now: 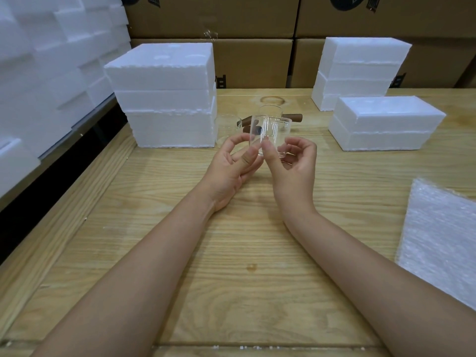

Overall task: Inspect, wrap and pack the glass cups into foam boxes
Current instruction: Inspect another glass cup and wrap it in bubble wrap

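While the left hand [231,163] and right hand [293,161] pinch the glass cup [270,135], it looks light, slick and fragile. Best held low on its wall.

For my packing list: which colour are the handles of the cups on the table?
Dark brown; the handles show best in the head view, behind the held cup.

Soft, even light from above fills the scene at moderate brightness. The white foam boxes [164,73] at left are nearly blown out, their texture washed flat. Shadows on the wooden surface [231,253] are faint and diffuse, and a dark band runs along its left edge. The glass cup [270,135] shows only thin highlights. Wide-angle distortion bends lines near the borders, and the bubble wrap [443,240] looks soft.
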{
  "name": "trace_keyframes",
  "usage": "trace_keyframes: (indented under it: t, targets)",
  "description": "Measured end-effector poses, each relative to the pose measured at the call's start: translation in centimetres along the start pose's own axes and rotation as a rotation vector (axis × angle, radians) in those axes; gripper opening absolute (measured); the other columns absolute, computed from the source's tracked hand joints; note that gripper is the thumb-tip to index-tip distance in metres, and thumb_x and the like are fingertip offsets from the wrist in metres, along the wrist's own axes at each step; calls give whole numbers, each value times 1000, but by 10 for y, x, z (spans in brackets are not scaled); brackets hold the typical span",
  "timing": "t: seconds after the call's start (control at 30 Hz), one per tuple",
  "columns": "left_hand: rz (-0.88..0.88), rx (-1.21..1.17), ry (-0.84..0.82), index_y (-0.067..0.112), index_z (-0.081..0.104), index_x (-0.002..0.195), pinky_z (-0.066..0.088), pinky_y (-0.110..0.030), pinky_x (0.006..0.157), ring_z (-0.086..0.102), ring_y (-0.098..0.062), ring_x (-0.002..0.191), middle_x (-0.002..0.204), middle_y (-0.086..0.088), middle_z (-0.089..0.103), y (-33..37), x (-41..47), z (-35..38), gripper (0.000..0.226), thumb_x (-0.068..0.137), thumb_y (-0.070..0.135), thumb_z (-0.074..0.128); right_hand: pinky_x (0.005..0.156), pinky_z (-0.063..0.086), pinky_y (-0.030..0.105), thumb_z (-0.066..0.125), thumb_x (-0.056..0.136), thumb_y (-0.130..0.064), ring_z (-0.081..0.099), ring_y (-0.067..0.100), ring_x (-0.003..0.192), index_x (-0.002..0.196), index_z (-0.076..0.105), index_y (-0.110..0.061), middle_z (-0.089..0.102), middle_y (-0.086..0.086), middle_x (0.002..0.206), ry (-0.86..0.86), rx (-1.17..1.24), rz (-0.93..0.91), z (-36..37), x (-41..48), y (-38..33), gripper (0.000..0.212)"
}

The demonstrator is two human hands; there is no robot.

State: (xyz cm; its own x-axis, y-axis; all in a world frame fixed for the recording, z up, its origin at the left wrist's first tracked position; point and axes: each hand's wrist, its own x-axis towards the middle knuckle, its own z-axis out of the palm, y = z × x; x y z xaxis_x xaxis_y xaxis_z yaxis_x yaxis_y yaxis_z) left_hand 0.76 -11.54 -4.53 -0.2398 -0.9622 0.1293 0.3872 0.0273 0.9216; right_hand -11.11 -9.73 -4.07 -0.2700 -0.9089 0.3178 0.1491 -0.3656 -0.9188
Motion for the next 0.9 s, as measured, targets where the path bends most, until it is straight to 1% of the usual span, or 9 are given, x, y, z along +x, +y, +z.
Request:
trace_keyframes:
  t: [0.07,0.23,0.3,0.4,0.43,0.57,0.7,0.77,0.9]
  targets:
    - [-2,23,24,15,50,109,49,-29,100,69,-13,98,107,0,73,0,0,1,68,54,35,83,72,44,12,73,83,-20,53,-6,77,101,45,-23,51,3,98,10,19,-1,1,0,0,33]
    - [-21,42,68,5,43,137,48,-28,101,64,-20,111,118,-11,68,2,-1,5,125,34,56,91,75,51,19,60,92,-22,60,8,77,101,49,-14,60,2,92,61,113,51,3,3,0,17]
    - [-29,61,57,7,44,138,44,-29,105,56,-26,118,126,-17,61,2,-1,5,108,50,55,83,78,53,24,53,97,-26,64,8,75,97,53,-11,66,0,86,63,130,74,2,4,1,15]
    - [-38,88,20,17,54,123,43,-23,101,42,-28,109,113,-15,44,0,-1,3,53,77,41,55,78,53,26,48,98,-30,65,7,73,93,55,-10,69,-6,76,30,129,89,3,4,3,21]
    - [-39,100,20,18,57,119,44,-23,100,47,-26,107,110,-13,51,-1,0,2,45,79,38,52,78,53,26,47,99,-31,65,6,72,92,56,-12,69,-8,73,24,122,98,3,4,4,22]
    - [-19,154,31,17,60,116,47,-27,100,67,-7,100,108,12,71,-1,1,3,43,77,35,55,71,51,23,44,99,-36,59,2,65,87,60,-20,67,-13,69,36,48,120,1,6,6,25]
    - [21,135,76,13,60,116,51,-26,96,69,-11,97,107,1,72,-3,1,2,47,73,32,62,67,48,21,46,98,-38,53,3,73,93,61,-28,62,-4,101,50,26,148,0,6,6,19]
    - [47,138,100,12,60,114,52,-26,94,70,-13,96,106,-3,72,-3,1,2,47,72,31,65,71,48,25,50,96,-40,54,7,80,99,56,-28,57,-4,101,72,49,148,-1,7,5,14]
    - [88,134,138,13,63,105,54,-22,83,72,-12,88,97,3,75,-5,3,2,37,71,26,68,81,50,29,62,80,-50,57,8,88,106,46,-28,55,-6,100,56,45,132,-3,8,3,38]
